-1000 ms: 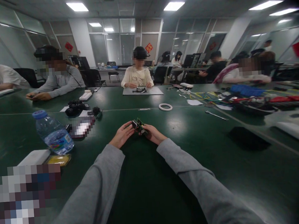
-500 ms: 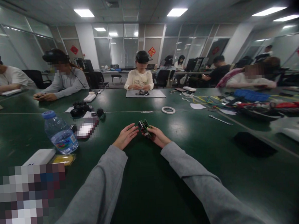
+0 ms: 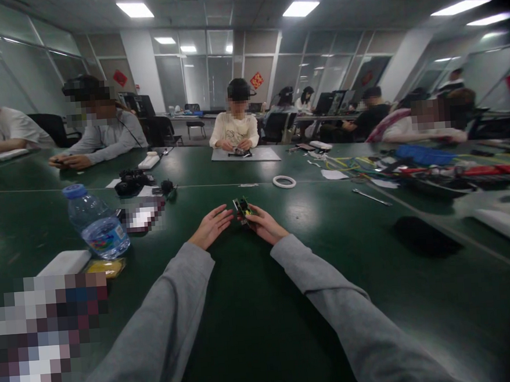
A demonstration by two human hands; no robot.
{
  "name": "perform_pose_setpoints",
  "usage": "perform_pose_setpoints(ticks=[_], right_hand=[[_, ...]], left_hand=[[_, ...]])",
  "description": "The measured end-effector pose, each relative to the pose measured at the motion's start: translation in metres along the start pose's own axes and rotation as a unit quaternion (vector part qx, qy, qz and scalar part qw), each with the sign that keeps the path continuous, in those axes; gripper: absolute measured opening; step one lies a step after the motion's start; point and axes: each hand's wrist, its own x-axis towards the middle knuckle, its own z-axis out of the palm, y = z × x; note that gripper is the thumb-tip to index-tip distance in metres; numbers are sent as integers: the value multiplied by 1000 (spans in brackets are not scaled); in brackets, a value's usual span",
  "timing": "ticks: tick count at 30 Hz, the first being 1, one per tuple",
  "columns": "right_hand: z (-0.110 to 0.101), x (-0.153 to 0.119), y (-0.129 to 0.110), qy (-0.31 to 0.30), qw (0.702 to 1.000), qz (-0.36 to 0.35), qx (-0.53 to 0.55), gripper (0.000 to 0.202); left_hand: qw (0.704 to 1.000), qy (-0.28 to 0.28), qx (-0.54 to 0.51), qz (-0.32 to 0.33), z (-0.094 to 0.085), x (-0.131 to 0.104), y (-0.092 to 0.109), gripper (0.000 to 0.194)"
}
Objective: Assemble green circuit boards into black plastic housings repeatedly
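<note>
A small green circuit board assembly (image 3: 243, 208) with dark parts is held above the green table (image 3: 254, 307). My right hand (image 3: 266, 224) grips its right side, thumb and fingers closed on it. Just left of the board, my left hand (image 3: 211, 226) is open, fingers apart and pointing toward it, with nothing held. Whether the left fingertips touch the board is hard to tell; a small gap seems to show.
A water bottle (image 3: 97, 222), yellow packet (image 3: 106, 267) and white box (image 3: 65, 263) lie left. Ahead is a white ring (image 3: 284, 182); right are a wrench (image 3: 371, 197), black cloth (image 3: 426, 236) and tangled cables. A person (image 3: 235, 125) sits opposite.
The board has turned in my right hand, so its face shows at a different angle. The whole view has shifted slightly, with the table items appearing higher and further left.
</note>
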Motion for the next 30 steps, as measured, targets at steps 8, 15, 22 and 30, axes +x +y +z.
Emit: perform_pose_setpoints(ticks=[8, 15, 22, 30], right_hand=[[-2, 1, -1, -4, 1000, 17, 5, 37], [0, 1, -4, 6, 997, 70, 29, 27], [0, -1, -7, 6, 997, 68, 33, 32], [1, -1, -2, -36, 999, 29, 14, 31]], left_hand=[[1000, -10, -2, 1, -1, 0, 0, 44], [1000, -13, 7, 4, -2, 0, -1, 44], [1000, -22, 3, 3, -1, -1, 0, 44], [1000, -19, 0, 1, -4, 1, -2, 41]])
